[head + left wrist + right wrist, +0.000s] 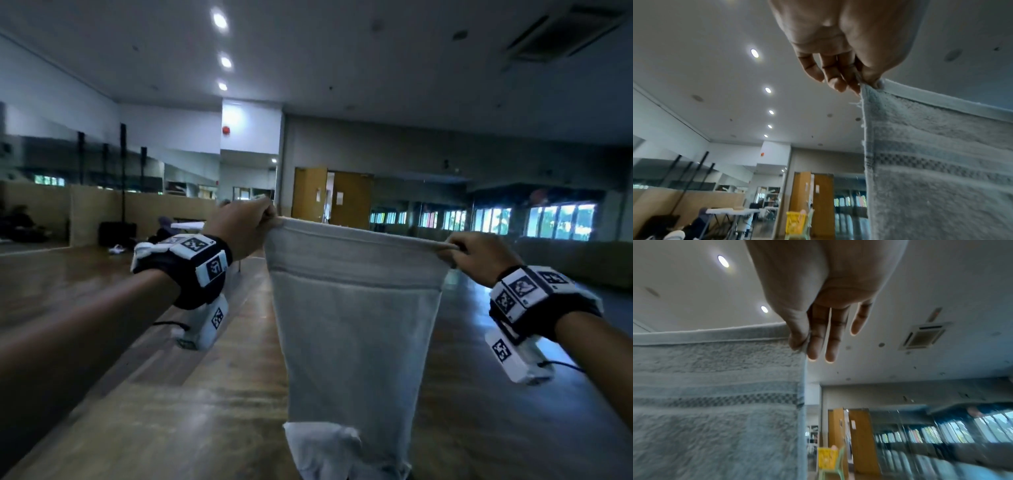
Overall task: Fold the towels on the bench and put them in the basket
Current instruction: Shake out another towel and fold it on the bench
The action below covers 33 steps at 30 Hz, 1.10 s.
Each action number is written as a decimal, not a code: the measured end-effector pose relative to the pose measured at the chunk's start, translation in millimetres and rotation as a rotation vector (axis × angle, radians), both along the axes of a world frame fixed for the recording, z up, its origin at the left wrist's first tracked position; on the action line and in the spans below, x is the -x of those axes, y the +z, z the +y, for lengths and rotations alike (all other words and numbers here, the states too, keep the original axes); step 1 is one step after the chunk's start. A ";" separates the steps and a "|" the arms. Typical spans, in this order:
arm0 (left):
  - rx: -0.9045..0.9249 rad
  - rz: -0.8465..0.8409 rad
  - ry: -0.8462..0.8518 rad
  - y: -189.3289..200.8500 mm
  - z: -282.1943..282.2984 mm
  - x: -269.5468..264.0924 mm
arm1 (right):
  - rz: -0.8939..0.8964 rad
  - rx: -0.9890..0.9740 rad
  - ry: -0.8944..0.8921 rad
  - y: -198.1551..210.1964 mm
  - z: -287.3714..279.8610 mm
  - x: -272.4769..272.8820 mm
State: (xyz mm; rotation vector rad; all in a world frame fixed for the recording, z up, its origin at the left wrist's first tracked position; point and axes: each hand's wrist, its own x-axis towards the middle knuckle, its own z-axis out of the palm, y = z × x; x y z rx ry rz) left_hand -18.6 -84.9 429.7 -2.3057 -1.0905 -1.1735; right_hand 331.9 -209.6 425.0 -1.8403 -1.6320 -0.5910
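A pale grey towel (352,329) is held up at the centre of the frame, hanging down to the lower edge. Its upper left corner is pinched by the left hand (239,229), its upper right corner by the right hand (479,257), the top hem stretched between them.

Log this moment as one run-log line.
stage: towel spread for folding | left hand: pinches top corner | right hand: pinches other top corner | towel: hangs stretched between hands | basket: not identifiable
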 end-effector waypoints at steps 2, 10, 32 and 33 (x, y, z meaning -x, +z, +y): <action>-0.011 -0.044 0.026 26.3 -13.5 22.4 | 0.004 -0.038 0.059 27.0 -9.2 15.6; 0.036 -0.188 0.057 82.6 -62.3 90.6 | 0.147 -0.141 0.312 95.9 -21.9 76.9; 0.258 -0.137 0.004 66.9 -39.6 174.3 | 0.409 0.002 0.549 74.6 30.3 132.2; 0.273 -0.118 0.022 54.9 -24.8 174.9 | 0.400 0.034 0.531 62.8 41.6 133.0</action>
